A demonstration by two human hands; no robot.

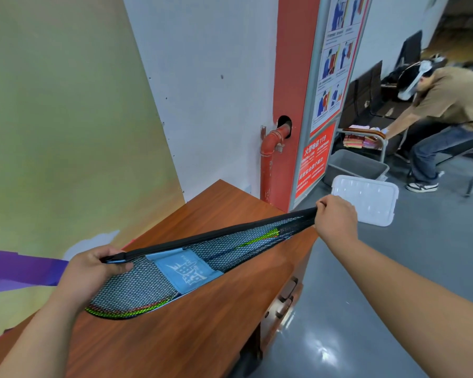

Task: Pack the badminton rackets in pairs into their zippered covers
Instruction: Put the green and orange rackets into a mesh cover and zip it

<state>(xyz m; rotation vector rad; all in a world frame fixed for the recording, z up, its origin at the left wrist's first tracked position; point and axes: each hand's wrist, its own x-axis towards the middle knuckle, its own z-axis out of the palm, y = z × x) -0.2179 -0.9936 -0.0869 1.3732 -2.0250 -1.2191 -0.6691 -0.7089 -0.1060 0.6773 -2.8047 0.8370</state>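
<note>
The wooden bench point(202, 331) lies under your work. The mesh cover point(131, 287) is held just above it, slanting from the wide head end near you to the narrow neck end past the bench's far edge.

Your left grip point(93, 268) is curled round the head end and pinches the near end of the black zipper band point(202, 240) between thumb and fingers. Your right grip point(336, 216) is closed in a fist round the bunched neck of the cover, pulling it taut.

The cover is soft netting and will sag or fold wherever you let go. The stiffness comes from what is inside. So take hold as you do now, at the two ends along the zipper band. The mesh itself would stretch and snag.

Inside are the rackets point(126, 312). Their green-edged frames press against the bottom of the mesh and the shafts run up toward your right grip. It looks like a pair, though I cannot separate the two heads for certain. They should be light, with strings that dislike being squeezed.

A blue label point(189, 271) is sewn on the side of the cover. The zipper looks drawn shut along its visible length.

On the floor beyond, a grey tub point(358, 165) sits with its contents hidden, and a white lid point(366, 197) lies beside it.
</note>
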